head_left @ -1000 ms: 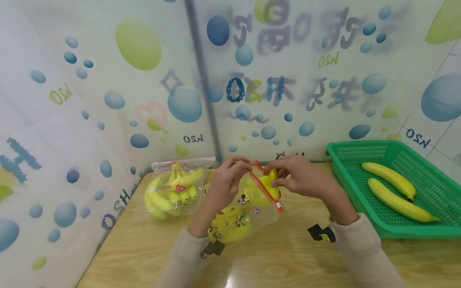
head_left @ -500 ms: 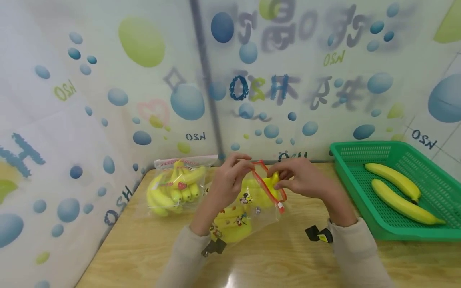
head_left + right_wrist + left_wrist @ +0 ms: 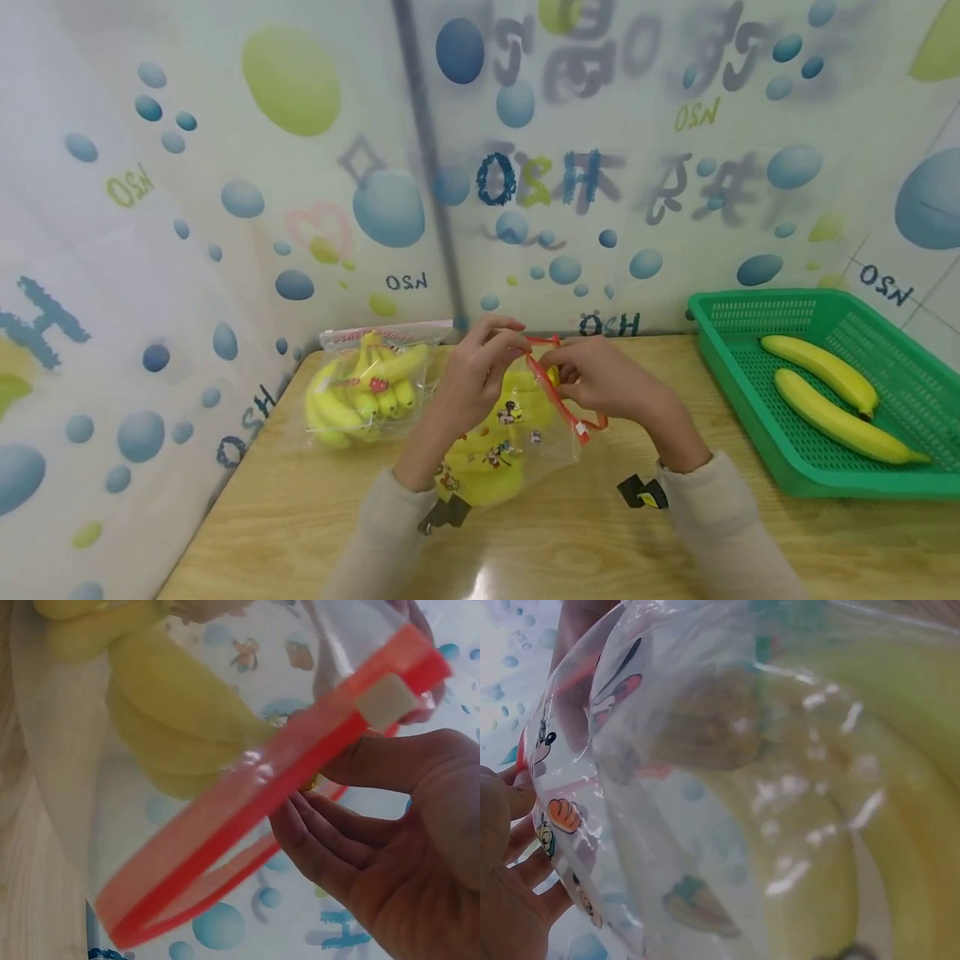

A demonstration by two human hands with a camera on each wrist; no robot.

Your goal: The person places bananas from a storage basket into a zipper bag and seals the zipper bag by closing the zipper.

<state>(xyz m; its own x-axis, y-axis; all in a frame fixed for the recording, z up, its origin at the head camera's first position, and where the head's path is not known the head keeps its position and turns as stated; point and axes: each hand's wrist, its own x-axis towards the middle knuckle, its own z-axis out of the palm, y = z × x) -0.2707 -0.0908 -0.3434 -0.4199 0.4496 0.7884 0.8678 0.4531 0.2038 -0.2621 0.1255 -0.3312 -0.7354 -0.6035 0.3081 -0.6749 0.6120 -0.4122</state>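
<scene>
Here, zip bag [image 3: 517, 425] of bananas, pinched between left hand [image 3: 472, 379] and right hand [image 3: 600, 387].

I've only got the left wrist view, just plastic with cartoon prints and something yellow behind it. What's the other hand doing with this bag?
Observer: The right hand pinches the red zip strip at the mouth of the zip bag; the left hand holds the strip's other end.
Operator: Is the mouth sealed?
Observer: No. The right wrist view shows a gap between the strip's two sides.
Operator: Is the white slider near a grip?
Observer: The slider sits near one end of the strip, by the right thumb.
Operator: Anything else on the table?
Observer: A second bag of bananas lies to the left, and a green basket with two loose bananas to the right.
</scene>
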